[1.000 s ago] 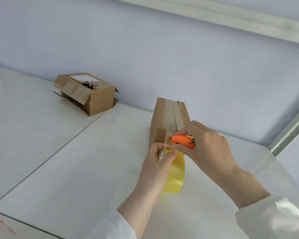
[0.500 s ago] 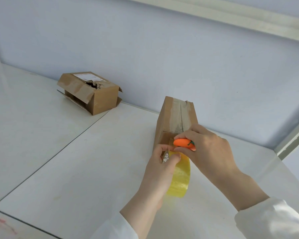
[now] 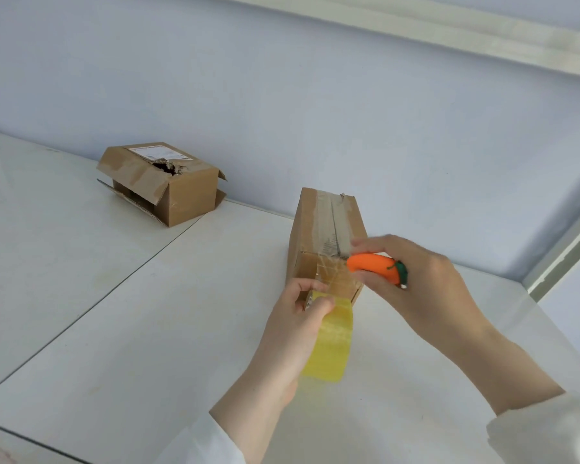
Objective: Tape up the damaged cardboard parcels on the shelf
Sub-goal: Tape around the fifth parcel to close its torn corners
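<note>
A long cardboard parcel (image 3: 322, 229) lies end-on to me on the white shelf, with clear tape along its top seam and over its near end. My left hand (image 3: 298, 329) grips a yellowish roll of clear tape (image 3: 330, 343) just below that near end. A strip of tape runs from the roll up onto the parcel's end face. My right hand (image 3: 416, 283) holds an orange carrot-shaped cutter (image 3: 374, 266) at the parcel's near top right corner. A second parcel (image 3: 168, 185) with a torn hole in its top and loose flaps sits at the back left.
The white shelf (image 3: 148, 329) has a seam running diagonally between the two parcels. A pale blue back wall (image 3: 282, 112) closes the rear, and a white upright frame (image 3: 563, 249) stands at the right. White sleeves cover both forearms.
My right hand with the cutter has moved to the right, off the taped end face to the parcel's top right corner. The left hand keeps its grip on the roll.
</note>
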Available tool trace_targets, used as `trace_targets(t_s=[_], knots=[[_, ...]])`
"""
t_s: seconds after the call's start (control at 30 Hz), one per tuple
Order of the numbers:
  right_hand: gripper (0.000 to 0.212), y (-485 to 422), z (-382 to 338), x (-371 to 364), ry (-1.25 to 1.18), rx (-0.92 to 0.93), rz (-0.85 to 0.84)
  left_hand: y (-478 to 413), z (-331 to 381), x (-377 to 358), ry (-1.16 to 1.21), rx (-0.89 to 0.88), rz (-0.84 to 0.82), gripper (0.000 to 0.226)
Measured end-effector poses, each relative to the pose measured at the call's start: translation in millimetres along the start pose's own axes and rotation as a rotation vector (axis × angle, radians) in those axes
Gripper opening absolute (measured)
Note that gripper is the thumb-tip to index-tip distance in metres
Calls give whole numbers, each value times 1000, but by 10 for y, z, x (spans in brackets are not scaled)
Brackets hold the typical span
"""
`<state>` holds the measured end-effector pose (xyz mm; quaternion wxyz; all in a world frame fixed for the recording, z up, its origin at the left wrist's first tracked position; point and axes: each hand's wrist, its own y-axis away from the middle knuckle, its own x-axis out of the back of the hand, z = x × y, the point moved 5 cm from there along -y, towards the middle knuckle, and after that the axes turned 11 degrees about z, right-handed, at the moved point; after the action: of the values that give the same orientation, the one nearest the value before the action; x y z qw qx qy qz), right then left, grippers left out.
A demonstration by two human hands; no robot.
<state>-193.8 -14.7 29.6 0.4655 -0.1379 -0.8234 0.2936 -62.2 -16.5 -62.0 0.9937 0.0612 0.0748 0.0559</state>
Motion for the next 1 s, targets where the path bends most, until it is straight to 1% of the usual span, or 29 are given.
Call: trace_targets(t_s=[0.1, 0.23, 0.27, 0.3, 0.37, 0.4, 0.43, 0.47, 0.53, 0.57, 0.6, 0.73, 0.83, 0.93, 1.0], knots=[[19, -37, 8, -140, 181, 13, -91, 28, 8, 19, -6, 4, -13, 21], [8, -70, 75, -188, 187, -21, -161, 94, 2, 79, -35, 3, -42, 23], [12, -66, 62, -176, 120, -40, -164, 122, -5, 98, -33, -3, -50, 22], [14, -54, 53, -143, -9, -83, -127, 158, -11, 123, -27, -10, -53, 22], [12, -13, 29, -33, -315, -198, 3, 226, -9, 181, -18, -34, -40, 23], [11, 29, 9, -3, -418, -240, 34, 261, 0, 217, -12, -52, -28, 24], [10, 89, -17, -18, -481, -273, 12, 301, 16, 253, -6, -75, -21, 23], [11, 158, -46, -69, -522, -298, -50, 344, 43, 279, 0, -105, -26, 22], [14, 292, -115, -221, -591, -332, -207, 444, 101, 310, 12, -168, -52, 17], [16, 339, -144, -282, -614, -340, -253, 487, 119, 336, 17, -189, -55, 15], [17, 358, -156, -320, -626, -346, -265, 511, 136, 367, 18, -202, -51, 14], [20, 347, -261, -322, -691, -352, -223, 581, 173, 527, 11, -232, -26, 7], [20, 368, -432, -353, -724, -311, -276, 622, 186, 592, -22, -233, -18, 7], [33, 402, -595, -415, -672, -222, -318, 624, 206, 652, -60, -268, -12, 15], [29, 397, -679, -468, -621, -170, -303, 593, 215, 729, -76, -269, -1, 15]])
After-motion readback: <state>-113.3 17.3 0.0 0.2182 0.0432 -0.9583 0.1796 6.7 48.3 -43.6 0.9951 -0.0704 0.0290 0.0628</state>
